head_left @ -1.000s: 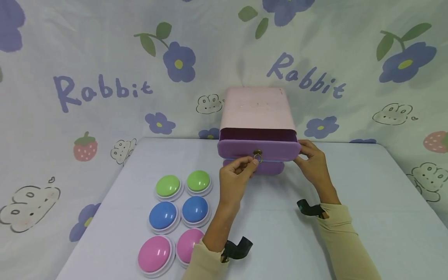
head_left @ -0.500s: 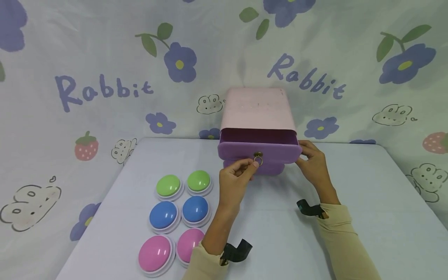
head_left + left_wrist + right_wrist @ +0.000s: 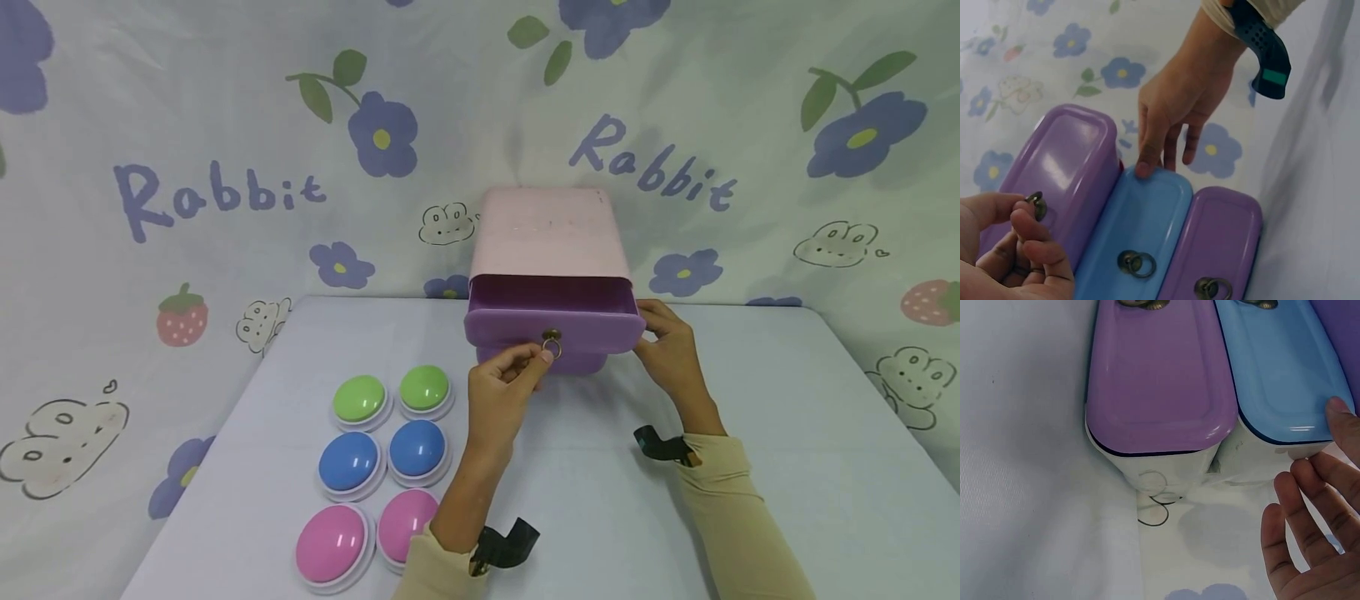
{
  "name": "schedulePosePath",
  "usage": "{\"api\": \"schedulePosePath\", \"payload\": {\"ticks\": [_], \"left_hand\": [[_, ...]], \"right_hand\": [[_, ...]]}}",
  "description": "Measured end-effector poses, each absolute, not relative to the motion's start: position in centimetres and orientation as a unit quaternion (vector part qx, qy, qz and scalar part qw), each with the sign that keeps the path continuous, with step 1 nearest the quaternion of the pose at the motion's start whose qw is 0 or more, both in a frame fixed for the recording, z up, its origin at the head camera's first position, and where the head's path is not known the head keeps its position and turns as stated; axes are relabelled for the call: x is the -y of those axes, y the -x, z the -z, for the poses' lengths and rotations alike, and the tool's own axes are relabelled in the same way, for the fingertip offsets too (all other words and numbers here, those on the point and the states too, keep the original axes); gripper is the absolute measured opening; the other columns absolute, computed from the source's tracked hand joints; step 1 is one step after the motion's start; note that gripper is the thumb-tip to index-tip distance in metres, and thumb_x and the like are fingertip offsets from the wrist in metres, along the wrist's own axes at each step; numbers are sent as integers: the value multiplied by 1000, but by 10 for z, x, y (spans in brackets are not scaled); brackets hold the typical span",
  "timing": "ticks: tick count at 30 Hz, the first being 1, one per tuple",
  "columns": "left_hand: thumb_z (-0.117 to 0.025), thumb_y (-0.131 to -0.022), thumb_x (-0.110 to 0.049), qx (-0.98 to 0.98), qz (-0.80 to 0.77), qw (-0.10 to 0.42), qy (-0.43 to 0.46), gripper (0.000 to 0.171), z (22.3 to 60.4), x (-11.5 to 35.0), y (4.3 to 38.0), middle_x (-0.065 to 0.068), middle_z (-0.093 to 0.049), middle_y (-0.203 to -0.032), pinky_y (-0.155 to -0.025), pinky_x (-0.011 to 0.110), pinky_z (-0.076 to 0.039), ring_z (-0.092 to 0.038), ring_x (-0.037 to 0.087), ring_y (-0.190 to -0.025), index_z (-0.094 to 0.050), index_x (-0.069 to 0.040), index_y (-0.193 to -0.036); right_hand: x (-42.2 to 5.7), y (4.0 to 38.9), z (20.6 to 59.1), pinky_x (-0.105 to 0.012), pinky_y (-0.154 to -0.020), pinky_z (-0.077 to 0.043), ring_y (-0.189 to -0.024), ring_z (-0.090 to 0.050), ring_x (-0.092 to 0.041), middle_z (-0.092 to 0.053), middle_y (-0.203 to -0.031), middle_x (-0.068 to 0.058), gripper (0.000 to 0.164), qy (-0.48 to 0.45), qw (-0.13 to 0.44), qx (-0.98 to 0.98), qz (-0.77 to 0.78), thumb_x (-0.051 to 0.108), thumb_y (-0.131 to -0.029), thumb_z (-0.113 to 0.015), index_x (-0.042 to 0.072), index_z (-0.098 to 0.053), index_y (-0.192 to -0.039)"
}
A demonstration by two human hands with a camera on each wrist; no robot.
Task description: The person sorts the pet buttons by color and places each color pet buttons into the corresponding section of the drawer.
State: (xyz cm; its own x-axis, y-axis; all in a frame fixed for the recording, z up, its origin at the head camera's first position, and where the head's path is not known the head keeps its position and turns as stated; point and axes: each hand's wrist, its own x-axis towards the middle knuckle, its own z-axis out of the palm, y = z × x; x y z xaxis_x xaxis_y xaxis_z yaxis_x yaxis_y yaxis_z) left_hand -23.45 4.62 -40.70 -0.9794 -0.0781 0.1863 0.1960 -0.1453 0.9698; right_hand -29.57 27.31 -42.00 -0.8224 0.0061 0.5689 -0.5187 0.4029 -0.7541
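Note:
A small cabinet [image 3: 551, 233] with a pale pink top stands at the back of the table. Its top purple drawer [image 3: 592, 332] is pulled partly out, with a dark interior showing above the front. My left hand [image 3: 495, 408] pinches the brass ring pull [image 3: 552, 334] on that drawer between thumb and fingertips. At the cabinet's right side, my right hand [image 3: 673, 358] holds the corner by the blue middle drawer [image 3: 1147, 212]: the thumb lies on the blue front, fingertips at the side wall. Below, the bottom purple drawer [image 3: 1219, 228] looks closed.
Left of my left forearm, dome buttons in white bases stand in pairs: green [image 3: 358, 398], blue [image 3: 348, 461] and pink [image 3: 330, 543]. My left sleeve overlaps one pink button. A patterned cloth [image 3: 247, 125] hangs behind the white table [image 3: 585, 500].
The top purple drawer has slid a little farther out toward me, my left hand moving with its ring. The right hand stays at the cabinet's side.

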Motion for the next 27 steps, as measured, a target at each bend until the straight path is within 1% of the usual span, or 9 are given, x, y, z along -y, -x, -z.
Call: {"api": "schedulePosePath", "payload": {"ticks": [8, 11, 12, 18, 19, 25, 27], "left_hand": [[-77, -89, -17, 649, 754, 90, 47, 17, 406, -45, 232, 5, -68, -83, -66, 27, -51, -59, 16, -66, -76, -2, -97], [-77, -89, -19, 651, 752, 89, 49, 17, 406, -43, 231, 5, -67, -82, -66, 28, -50, -59, 16, -65, -76, -3, -96], [-77, -89, -19, 651, 752, 88, 49, 17, 406, -43, 231, 7, -68, -82, -65, 28, -50, -59, 16, -65, -76, -3, -96], [-78, -89, -22, 654, 751, 81, 52, 19, 406, -44, 228, 8, -69, -80, -64, 26, -48, -58, 16, -65, -76, -4, -95], [-78, -89, -22, 655, 750, 81, 53, 19, 406, -44, 228, 6, -68, -80, -64, 27, -49, -59, 16, -65, -76, -4, -95], [-77, -89, -22, 656, 748, 79, 54, 18, 405, -44, 226, 5, -68, -82, -64, 26, -48, -59, 16, -65, -77, -5, -95], [-78, -89, -22, 656, 749, 77, 55, 19, 405, -44, 225, 5, -68, -83, -65, 27, -49, -59, 16, -66, -76, -5, -96]], "right_hand": [[-274, 296, 421, -12, -86, -46, -97, -57, 3, -63, -112, -24, 24, -171, 257, 795, -523, -16, -85, -67, -19, -67, -109], [-273, 296, 420, -12, -87, -46, -97, -57, 2, -63, -111, -20, 24, -171, 258, 794, -523, -16, -85, -66, -19, -67, -109], [-273, 296, 420, -12, -87, -46, -98, -57, 2, -63, -111, -20, 24, -171, 256, 794, -524, -16, -85, -66, -19, -67, -109], [-274, 295, 421, -13, -90, -45, -101, -56, 1, -62, -112, -23, 25, -170, 254, 793, -527, -16, -86, -66, -20, -66, -110], [-274, 296, 421, -13, -89, -45, -101, -56, 1, -62, -112, -23, 25, -170, 253, 793, -527, -16, -86, -66, -20, -66, -110], [-275, 296, 421, -14, -88, -45, -102, -56, -1, -63, -111, -18, 25, -167, 247, 796, -527, -15, -86, -66, -19, -66, -111], [-274, 296, 421, -14, -88, -45, -103, -56, -1, -63, -111, -18, 25, -166, 245, 796, -528, -15, -86, -65, -18, -66, -111]]}}
